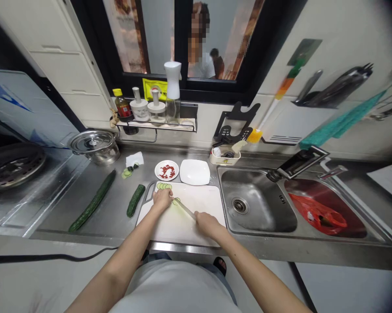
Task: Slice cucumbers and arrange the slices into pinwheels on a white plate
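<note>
On the white cutting board, my right hand is closed around the handle of a kitchen knife. The blade points left and away from me, toward a round cucumber slice by its tip. My left hand rests at the board's left side with fingers curled together, close to the blade tip and that slice. Whatever the fingers may pinch is hidden. Just beyond them several cucumber slices lie in an overlapping row. A shorter cucumber piece lies left of the board, and a long whole cucumber farther left.
Behind the board stand a plate of chopped red pieces and a white square plate. Cucumber scraps lie near a lidded steel pot. At right is the double sink, with a red plastic bag in one basin.
</note>
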Demonstrator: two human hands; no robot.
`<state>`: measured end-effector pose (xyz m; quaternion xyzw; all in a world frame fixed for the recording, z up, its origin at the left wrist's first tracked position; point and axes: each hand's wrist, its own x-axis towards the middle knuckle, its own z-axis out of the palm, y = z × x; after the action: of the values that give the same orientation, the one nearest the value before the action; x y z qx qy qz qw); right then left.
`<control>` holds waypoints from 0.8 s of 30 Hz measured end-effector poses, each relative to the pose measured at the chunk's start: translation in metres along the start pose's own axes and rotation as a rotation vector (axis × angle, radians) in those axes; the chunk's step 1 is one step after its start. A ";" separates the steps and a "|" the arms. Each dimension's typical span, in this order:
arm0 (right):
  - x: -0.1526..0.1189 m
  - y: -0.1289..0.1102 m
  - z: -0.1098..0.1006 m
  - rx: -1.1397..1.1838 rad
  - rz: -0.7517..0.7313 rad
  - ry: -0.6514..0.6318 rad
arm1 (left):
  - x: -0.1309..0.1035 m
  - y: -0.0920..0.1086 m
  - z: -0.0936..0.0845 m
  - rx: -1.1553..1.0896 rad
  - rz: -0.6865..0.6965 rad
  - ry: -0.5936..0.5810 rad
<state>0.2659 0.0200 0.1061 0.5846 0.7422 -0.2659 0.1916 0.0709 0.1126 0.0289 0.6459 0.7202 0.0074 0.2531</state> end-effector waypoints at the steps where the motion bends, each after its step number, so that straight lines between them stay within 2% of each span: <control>1: 0.000 0.000 -0.001 -0.008 -0.003 0.002 | 0.000 0.000 0.000 0.001 0.001 0.001; 24: -0.002 0.000 -0.002 -0.039 -0.008 0.000 | 0.002 -0.001 0.002 -0.003 0.002 0.003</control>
<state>0.2664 0.0200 0.1088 0.5778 0.7495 -0.2522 0.2018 0.0705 0.1135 0.0262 0.6462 0.7199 0.0097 0.2532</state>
